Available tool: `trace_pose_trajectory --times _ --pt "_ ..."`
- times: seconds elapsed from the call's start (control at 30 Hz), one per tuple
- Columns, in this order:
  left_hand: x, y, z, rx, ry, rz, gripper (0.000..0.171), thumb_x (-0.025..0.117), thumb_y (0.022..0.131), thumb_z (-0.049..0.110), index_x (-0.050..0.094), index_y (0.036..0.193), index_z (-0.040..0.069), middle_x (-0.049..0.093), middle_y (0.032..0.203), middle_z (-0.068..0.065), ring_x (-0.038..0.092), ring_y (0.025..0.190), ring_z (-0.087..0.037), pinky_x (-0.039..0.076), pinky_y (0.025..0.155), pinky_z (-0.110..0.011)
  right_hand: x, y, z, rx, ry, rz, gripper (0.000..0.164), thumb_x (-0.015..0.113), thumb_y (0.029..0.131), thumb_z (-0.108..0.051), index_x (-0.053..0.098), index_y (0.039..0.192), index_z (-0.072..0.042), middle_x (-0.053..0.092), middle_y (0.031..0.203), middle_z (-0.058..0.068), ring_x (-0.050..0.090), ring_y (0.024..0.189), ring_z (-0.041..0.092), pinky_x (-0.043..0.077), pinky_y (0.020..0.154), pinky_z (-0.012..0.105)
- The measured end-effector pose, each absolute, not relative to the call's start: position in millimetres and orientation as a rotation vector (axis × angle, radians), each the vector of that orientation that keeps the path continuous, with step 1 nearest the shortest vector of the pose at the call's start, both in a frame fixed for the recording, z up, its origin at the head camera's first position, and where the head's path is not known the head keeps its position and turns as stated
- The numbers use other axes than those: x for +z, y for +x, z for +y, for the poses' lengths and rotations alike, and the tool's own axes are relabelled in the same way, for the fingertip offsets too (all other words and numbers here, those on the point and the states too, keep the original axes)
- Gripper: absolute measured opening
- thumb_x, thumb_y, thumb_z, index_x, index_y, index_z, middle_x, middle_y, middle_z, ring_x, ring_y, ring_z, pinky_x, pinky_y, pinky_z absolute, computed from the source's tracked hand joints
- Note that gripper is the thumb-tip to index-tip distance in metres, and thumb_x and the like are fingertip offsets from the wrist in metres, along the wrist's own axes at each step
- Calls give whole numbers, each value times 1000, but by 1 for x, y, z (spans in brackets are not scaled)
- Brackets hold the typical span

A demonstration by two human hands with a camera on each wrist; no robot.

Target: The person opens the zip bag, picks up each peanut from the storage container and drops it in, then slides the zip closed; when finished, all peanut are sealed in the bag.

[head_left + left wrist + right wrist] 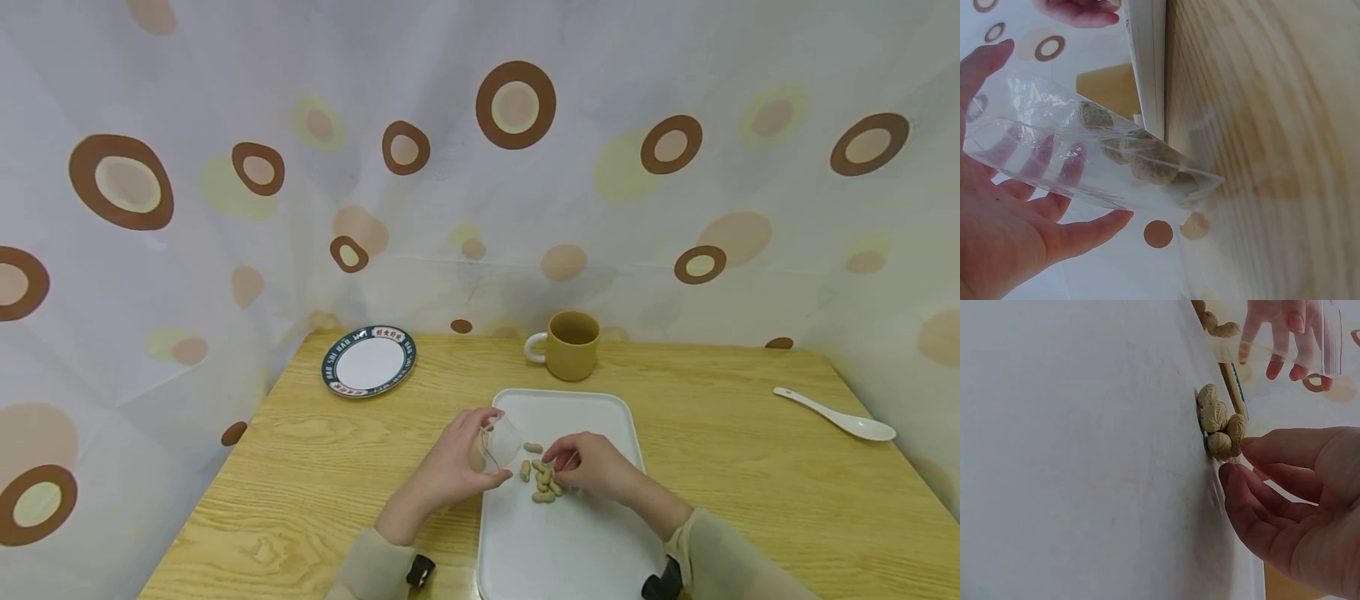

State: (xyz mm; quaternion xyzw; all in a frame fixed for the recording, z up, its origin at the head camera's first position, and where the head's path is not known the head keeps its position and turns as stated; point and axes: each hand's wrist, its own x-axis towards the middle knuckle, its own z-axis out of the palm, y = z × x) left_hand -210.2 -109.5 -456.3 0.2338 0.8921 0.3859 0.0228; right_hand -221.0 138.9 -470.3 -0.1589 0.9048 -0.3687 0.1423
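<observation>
My left hand (459,454) holds a clear plastic zip bag (1041,134), its mouth spread between thumb and fingers. Several peanuts (1150,161) lie in the bag's lower corner, seen through the film in the left wrist view. On the white tray (558,550) there is a small cluster of unshelled peanuts (543,478). My right hand (600,468) reaches down to that cluster with bent fingers. In the right wrist view its fingertips (1249,445) are right at a peanut (1236,428); I cannot tell if they pinch one.
Behind the tray stands a yellow mug (573,348) with a white handle. A plate with a dark green lettered rim (408,350) lies at the back left. On the right of the wooden table (720,475) rests a white spoon (862,427). A patterned curtain (450,192) hangs behind.
</observation>
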Motion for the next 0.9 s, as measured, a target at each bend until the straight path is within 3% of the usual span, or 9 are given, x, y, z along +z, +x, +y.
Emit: trace_pose_trajectory --times 0.9 --pt "-459 -211 -110 1198 696 2741 76 81 80 32 42 143 18 50 138 -5 50 127 -22 45 107 -46 -476 -216 134 -1044 -656 2564 21 74 79 0 71 98 -7 59 74 -4 51 66 8 44 58 20"
